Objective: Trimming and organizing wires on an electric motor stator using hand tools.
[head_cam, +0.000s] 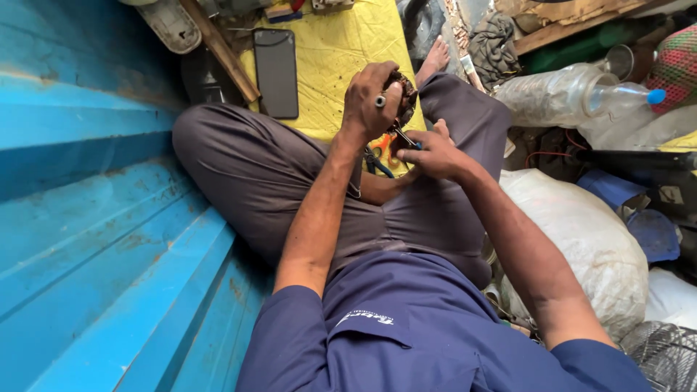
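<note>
A: Head view first: what is being worked on?

B: A small, round, dark part with coppery windings, seemingly a motor armature [404,94], held up over the lap. The left hand [374,98] is wrapped round it, fingers closed tight over its top, so most of it is hidden.

A: And the other hand?

B: The right hand [434,154] sits just below and to the right of those fingers, pinched shut on a thin metal tool [404,136]. The tool's long axis slants up and left, its tip toward the underside of the part; I cannot tell whether it touches.

A: Which hand is nearer the part?

B: The left, since it holds it. The right reaches it only through the tool.

A: Round about?

B: Orange-handled pliers [379,149] lie just under both hands on the lap. Beyond the fingers, a yellow cloth [334,58] carries a dark phone [276,72]. Far right of them are a clear plastic bottle [573,94] and a white sack [588,239]; left is a blue corrugated wall [87,218].
</note>
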